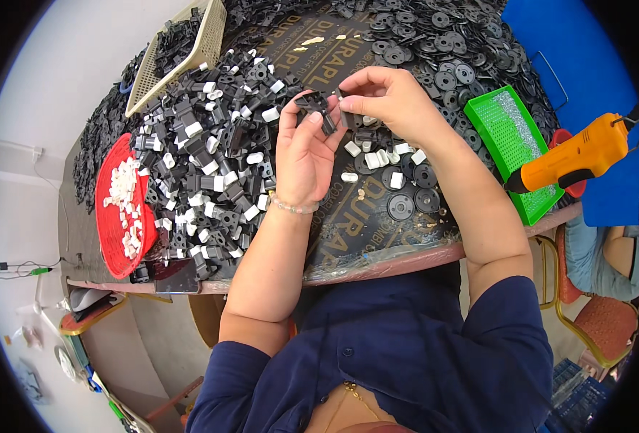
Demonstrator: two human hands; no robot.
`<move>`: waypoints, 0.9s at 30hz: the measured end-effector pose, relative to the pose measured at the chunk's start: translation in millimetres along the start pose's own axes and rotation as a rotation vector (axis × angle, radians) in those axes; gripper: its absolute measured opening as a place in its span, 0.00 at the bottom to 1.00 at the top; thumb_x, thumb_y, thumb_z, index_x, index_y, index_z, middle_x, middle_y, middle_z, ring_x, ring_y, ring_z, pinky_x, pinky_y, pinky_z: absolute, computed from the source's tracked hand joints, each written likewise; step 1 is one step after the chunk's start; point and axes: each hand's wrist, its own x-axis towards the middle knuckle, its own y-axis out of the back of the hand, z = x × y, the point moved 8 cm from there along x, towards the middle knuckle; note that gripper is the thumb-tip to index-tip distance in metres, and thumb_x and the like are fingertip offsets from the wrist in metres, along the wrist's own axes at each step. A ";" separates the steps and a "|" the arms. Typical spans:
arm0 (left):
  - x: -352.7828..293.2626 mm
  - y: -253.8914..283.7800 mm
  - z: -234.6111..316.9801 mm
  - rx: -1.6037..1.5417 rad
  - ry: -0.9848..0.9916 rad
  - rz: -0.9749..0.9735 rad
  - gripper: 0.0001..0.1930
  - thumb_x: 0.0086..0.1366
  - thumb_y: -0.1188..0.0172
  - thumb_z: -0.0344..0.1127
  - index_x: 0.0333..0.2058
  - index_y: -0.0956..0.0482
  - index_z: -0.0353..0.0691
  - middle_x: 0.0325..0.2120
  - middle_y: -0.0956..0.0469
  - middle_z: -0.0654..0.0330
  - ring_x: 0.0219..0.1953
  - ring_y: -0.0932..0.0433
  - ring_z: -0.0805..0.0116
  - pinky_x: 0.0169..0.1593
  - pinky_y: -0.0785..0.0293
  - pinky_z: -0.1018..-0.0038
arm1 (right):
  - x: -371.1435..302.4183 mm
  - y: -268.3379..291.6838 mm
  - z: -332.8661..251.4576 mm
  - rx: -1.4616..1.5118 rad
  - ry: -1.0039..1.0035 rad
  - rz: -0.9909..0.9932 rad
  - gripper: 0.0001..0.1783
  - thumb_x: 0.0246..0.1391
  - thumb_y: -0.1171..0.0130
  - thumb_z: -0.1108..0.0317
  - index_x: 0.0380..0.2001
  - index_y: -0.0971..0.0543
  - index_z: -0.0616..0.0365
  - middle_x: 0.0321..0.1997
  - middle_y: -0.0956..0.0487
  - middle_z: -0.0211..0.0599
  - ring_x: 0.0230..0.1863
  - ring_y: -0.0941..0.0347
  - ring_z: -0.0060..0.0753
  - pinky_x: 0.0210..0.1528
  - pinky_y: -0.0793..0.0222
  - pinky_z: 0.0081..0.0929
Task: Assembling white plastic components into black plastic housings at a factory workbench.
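Note:
Above the middle of the table, my left hand (303,160) holds a black plastic bracket-like part (312,103) between thumb and fingers. Close to its right side, my right hand (399,105) pinches a small black plastic piece (346,115); whether the two pieces touch, I cannot tell. Several white plastic caps (372,160) lie under and beside my right wrist, among black discs (400,207). Left of my left hand spreads a big heap of black parts (222,155), many with white caps on them.
A red basket (104,238) with small white pieces stands at left, a beige basket (213,47) behind it. At right are a green basket (487,148) of small metal pieces, an orange power screwdriver (583,153) and a blue bin (594,65). Another person's leg (583,252) shows beyond.

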 end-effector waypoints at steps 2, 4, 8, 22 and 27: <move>1.9 4.2 -1.8 -0.047 0.025 0.024 0.16 0.69 0.48 0.27 0.54 0.32 0.44 0.50 0.23 0.59 0.54 0.24 0.66 0.60 0.26 0.60 | -3.7 -0.3 -6.1 0.022 0.016 0.029 0.16 0.52 0.33 0.73 0.45 0.20 0.66 0.38 0.19 0.36 0.38 0.22 0.24 0.45 0.26 0.21; 3.1 5.8 -4.0 -0.054 0.066 0.025 0.15 0.70 0.48 0.27 0.54 0.30 0.44 0.49 0.23 0.60 0.53 0.23 0.67 0.60 0.25 0.60 | -7.3 -1.9 -10.9 0.042 0.032 0.058 0.17 0.51 0.33 0.74 0.45 0.20 0.65 0.40 0.19 0.36 0.39 0.22 0.24 0.46 0.26 0.20; 0.6 2.2 -15.1 -0.103 0.169 -0.029 0.13 0.71 0.46 0.30 0.53 0.27 0.42 0.48 0.22 0.62 0.51 0.22 0.68 0.59 0.23 0.61 | -13.7 -8.1 -34.9 -0.208 0.362 0.077 0.15 0.49 0.32 0.74 0.42 0.17 0.62 0.44 0.19 0.36 0.45 0.23 0.29 0.49 0.28 0.25; -2.6 -13.0 -9.0 0.327 0.030 -0.115 0.14 0.71 0.47 0.27 0.53 0.28 0.32 0.48 0.21 0.56 0.49 0.20 0.66 0.54 0.22 0.70 | -4.8 -4.0 -16.8 -0.169 0.131 -0.049 0.15 0.53 0.34 0.69 0.44 0.19 0.63 0.43 0.21 0.31 0.41 0.25 0.23 0.44 0.29 0.23; -0.9 -0.4 3.8 0.868 -0.064 0.005 0.11 0.67 0.41 0.26 0.47 0.25 0.29 0.37 0.18 0.59 0.36 0.18 0.74 0.40 0.24 0.80 | -3.5 1.2 -5.7 -0.200 -0.021 -0.108 0.15 0.57 0.36 0.67 0.43 0.19 0.66 0.36 0.19 0.29 0.38 0.26 0.18 0.41 0.29 0.20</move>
